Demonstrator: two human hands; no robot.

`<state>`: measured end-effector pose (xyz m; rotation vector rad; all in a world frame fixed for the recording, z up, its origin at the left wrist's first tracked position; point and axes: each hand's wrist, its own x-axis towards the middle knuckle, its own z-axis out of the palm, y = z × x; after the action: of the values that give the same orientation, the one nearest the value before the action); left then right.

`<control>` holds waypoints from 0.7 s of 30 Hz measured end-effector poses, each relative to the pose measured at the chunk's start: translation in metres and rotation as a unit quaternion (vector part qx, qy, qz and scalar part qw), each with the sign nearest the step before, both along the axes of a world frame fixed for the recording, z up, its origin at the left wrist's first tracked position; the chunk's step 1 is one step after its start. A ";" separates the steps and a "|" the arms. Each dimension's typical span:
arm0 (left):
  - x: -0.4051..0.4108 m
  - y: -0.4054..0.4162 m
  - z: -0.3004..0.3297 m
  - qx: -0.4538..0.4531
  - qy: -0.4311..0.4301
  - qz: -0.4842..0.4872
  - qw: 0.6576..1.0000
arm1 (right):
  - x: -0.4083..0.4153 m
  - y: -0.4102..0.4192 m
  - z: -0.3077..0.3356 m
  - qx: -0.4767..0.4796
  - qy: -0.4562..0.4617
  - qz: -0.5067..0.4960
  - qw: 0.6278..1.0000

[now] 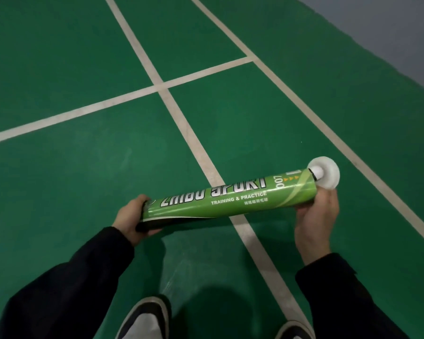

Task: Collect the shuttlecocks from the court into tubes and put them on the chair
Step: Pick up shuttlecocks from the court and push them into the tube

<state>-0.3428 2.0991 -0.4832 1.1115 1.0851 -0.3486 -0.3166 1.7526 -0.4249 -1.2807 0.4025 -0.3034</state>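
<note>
Your left hand (130, 220) is wrapped around the near-left end of the green shuttlecock tube (220, 198), fingers curled under it and thumb on top. Along the underside of that end you also clamp a second, black tube (162, 222); only a dark strip of it shows beneath the green one.

Your right hand (316, 216) grasps the tube's far-right end from below, fingers curled up around the rim. Against that end a translucent white cap (327, 173) sits tilted, not seated flat, with the fingertips touching its lower edge. You cannot tell whether it is half on or just held against the rim.

The green tube lies nearly level in the air between your hands, above the court floor (59, 57). Its long axis runs from lower left to upper right, with the capped end pointing right and slightly away from you. The white lettering reads upright to you.

Below it a white court line (198, 148) passes under the tube's middle, crossed farther off by another. Your shoes (145, 319) stand at the floor's near edge.
</note>
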 end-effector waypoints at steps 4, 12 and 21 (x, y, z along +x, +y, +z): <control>0.001 0.010 0.000 0.013 -0.012 0.017 1.000 | -0.003 -0.012 0.011 -0.138 -0.002 0.041 0.990; 0.003 0.010 0.019 0.112 -0.050 0.027 0.992 | -0.004 -0.020 0.010 -0.100 0.051 0.049 0.992; 0.002 0.009 0.047 0.134 -0.092 0.009 0.987 | 0.004 -0.022 -0.005 -0.208 0.050 0.077 0.974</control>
<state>-0.3412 2.1077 -0.4360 1.3427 0.9957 -0.0832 -0.3123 1.7302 -0.4295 -1.7353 0.3316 -0.1955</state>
